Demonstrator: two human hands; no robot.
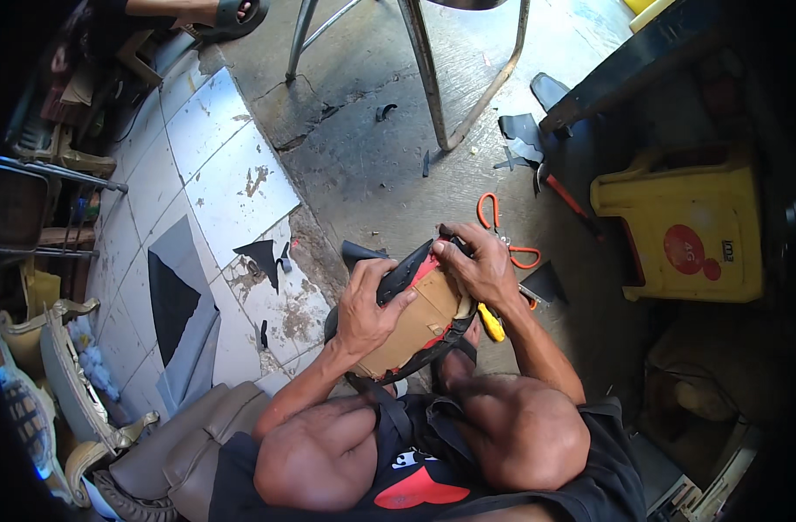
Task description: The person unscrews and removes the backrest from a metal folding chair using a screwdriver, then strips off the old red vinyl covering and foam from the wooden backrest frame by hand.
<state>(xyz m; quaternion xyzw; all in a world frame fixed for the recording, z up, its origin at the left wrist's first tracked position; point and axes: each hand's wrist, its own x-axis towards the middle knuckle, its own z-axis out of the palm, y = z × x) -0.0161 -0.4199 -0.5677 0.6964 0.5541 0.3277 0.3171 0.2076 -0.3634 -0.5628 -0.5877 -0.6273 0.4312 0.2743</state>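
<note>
Between my knees stands a brown board with black covering folded over its edges and some red material showing beneath it. My left hand is closed round the board's left side, thumb lying on its brown face. At the far right corner, my right hand pinches the black edge between thumb and fingers. Beside that hand lie scissors with orange handles, partly hidden by it. A yellow-handled screwdriver is on the floor near my right forearm. The underside of the board is hidden.
A metal-legged chair stands ahead. To the right are a red-handled hammer and a yellow plastic container. Grey and black material scraps lie on the tiles at left, near brown cushions. Another person's foot shows at top left.
</note>
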